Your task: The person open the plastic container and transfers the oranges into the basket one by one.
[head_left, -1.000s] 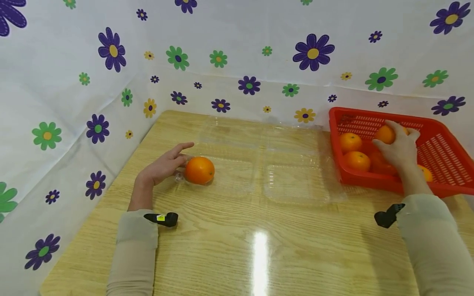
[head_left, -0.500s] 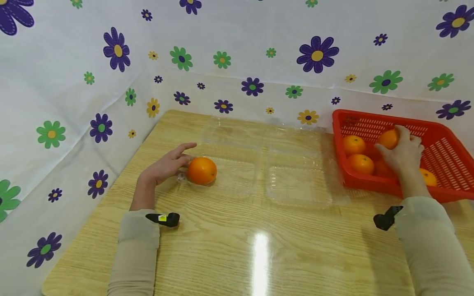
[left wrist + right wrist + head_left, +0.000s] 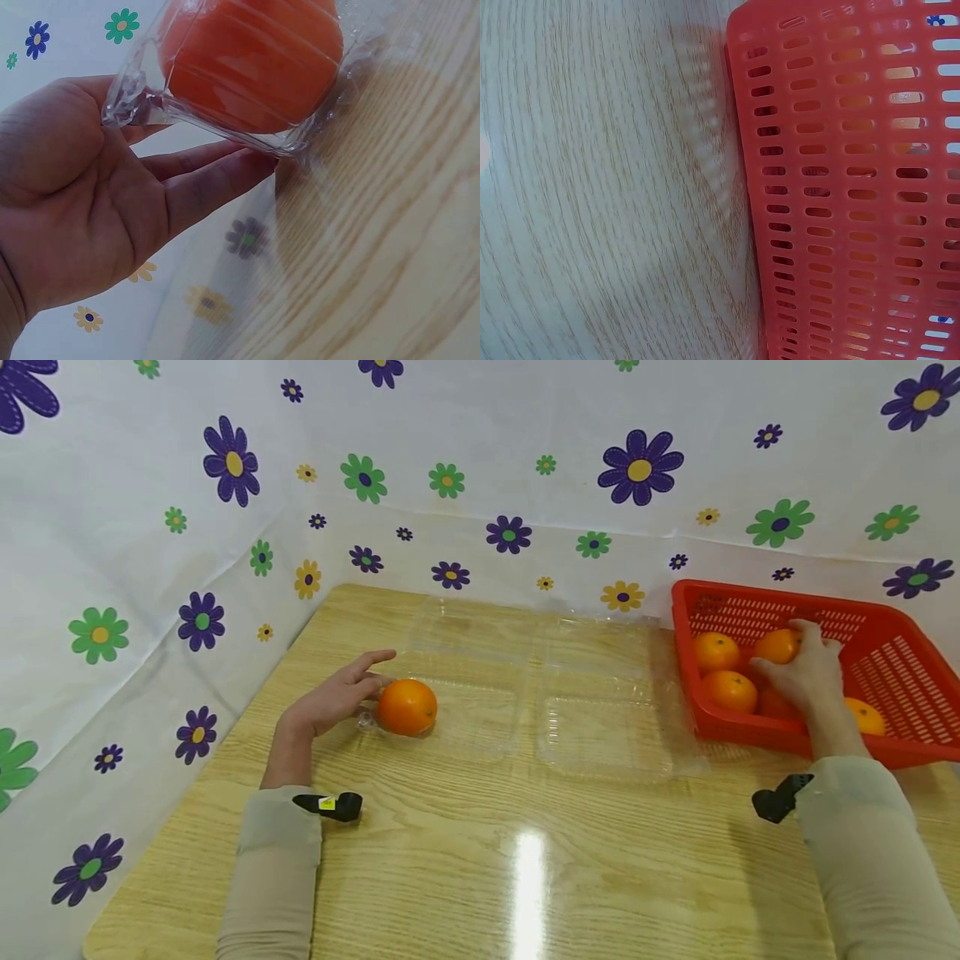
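In the head view, my left hand [image 3: 337, 693] is at the left edge of a clear plastic tray [image 3: 480, 752]. One orange [image 3: 407, 707] lies in that tray's left front corner. Seen from the left wrist, the fingers [image 3: 217, 184] stretch out against the outside of the tray's wall, and the plastic partly covers the thumb. Over at the right, my right hand [image 3: 813, 672] reaches into a red basket [image 3: 870, 747]. Its thumb and fingers grip an orange [image 3: 777, 646] there. Only basket wall and table show in the right wrist view; the hand is hidden.
Several more oranges [image 3: 729, 692] sit in the basket. A second clear tray section [image 3: 603, 735] lies between the first one and the basket. The wooden table [image 3: 450, 860] meets a flower-patterned cloth [image 3: 510, 468] at the back and left.
My right hand has shifted slightly within the basket, with the orange still at its fingers. The left hand and the orange beside it stay in place; the head view sways a little.
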Demonstrator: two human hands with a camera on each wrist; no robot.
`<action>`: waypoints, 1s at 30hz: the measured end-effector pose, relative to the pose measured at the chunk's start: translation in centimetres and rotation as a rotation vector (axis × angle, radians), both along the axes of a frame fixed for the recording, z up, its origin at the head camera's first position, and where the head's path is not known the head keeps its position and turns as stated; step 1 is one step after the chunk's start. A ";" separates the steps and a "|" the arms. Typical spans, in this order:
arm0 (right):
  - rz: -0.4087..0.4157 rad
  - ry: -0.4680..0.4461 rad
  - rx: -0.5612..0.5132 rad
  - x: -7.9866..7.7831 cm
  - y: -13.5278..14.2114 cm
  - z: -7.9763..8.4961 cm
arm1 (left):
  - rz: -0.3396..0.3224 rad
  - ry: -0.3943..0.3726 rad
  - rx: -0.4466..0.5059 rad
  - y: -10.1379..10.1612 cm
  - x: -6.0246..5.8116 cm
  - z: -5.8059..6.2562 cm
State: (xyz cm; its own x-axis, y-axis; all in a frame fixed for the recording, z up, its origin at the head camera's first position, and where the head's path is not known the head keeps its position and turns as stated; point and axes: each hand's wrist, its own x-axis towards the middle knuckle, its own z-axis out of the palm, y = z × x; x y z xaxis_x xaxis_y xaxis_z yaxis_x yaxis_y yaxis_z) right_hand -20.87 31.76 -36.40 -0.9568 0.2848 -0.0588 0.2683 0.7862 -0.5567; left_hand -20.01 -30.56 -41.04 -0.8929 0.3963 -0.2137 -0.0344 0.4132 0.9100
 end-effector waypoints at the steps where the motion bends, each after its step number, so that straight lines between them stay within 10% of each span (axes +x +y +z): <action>1: 0.002 -0.002 -0.005 0.0 0.0 0.0 | 0.005 -0.002 -0.002 0.0 0.0 0.0; 30: 0.065 -0.108 0.016 -0.3 0.5 -0.1 | -0.005 0.000 0.005 0.2 0.0 0.3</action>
